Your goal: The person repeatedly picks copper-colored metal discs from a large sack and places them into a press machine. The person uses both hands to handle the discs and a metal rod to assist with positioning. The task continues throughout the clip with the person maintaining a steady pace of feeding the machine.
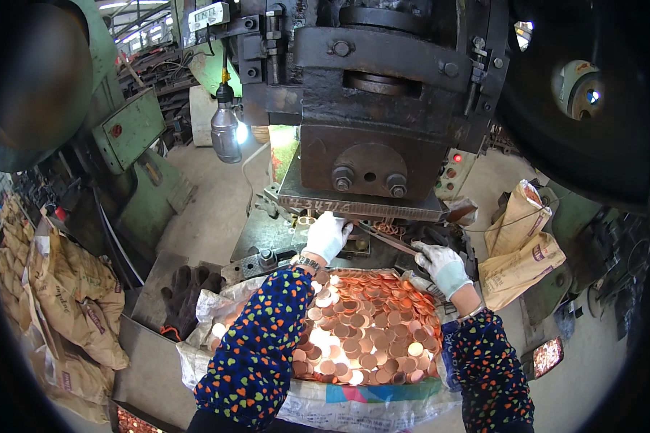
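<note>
My left hand, in a white glove, reaches under the upper block of a heavy press. Its fingers are curled together near the die area, and what they may hold is too small to make out. My right hand, also gloved in white, is closed round the near end of a long thin metal bar, whose far end points into the press opening. Several copper-coloured rings lie behind the bar. Just below both hands, a large heap of round copper discs fills an opened woven sack.
A dark glove lies on a metal ledge to the left. Filled paper sacks stand at the left and right. A lit lamp hangs beside the press. A control box with a red light sits behind at right.
</note>
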Demonstrator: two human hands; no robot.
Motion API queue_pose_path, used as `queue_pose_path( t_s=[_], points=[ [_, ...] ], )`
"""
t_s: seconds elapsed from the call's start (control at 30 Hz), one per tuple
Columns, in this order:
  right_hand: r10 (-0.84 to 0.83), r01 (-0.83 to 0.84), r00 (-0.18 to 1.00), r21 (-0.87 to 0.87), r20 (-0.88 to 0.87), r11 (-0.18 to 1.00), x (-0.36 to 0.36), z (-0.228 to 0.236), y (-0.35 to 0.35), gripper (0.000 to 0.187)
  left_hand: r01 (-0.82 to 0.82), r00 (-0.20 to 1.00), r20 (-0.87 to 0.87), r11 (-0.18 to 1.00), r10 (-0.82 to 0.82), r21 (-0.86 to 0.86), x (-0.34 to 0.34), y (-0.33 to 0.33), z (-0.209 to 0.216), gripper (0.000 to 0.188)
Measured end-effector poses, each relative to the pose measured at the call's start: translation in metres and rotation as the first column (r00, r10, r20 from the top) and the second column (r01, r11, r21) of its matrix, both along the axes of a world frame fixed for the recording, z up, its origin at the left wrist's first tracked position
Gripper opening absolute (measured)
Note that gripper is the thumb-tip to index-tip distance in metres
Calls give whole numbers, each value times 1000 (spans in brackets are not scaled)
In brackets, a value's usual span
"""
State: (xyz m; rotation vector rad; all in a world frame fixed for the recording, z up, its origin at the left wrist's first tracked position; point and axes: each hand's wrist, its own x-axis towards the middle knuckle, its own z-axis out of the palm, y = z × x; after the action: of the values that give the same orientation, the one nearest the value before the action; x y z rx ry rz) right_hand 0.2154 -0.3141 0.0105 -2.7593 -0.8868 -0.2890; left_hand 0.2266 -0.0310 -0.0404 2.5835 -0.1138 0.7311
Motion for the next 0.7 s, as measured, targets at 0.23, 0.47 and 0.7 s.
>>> queue_pose_path(
  t_s=[0.23, 0.47, 0.7],
  points=[
    [227, -205, 971, 219, -80, 954, -42, -3, 3, 29, 122, 985, -101, 978, -140, -167, -75, 38, -7, 28],
    [176, -30, 897, 343, -404, 939, -100, -54, -7, 34, 279, 940, -212, 960, -268, 23, -130, 48, -41, 42],
    [174, 30, 901, 457, -397, 889, -101, -69, -12, 33, 168, 980, -103, 986, -169, -19, -126, 39, -57, 39]
  ],
)
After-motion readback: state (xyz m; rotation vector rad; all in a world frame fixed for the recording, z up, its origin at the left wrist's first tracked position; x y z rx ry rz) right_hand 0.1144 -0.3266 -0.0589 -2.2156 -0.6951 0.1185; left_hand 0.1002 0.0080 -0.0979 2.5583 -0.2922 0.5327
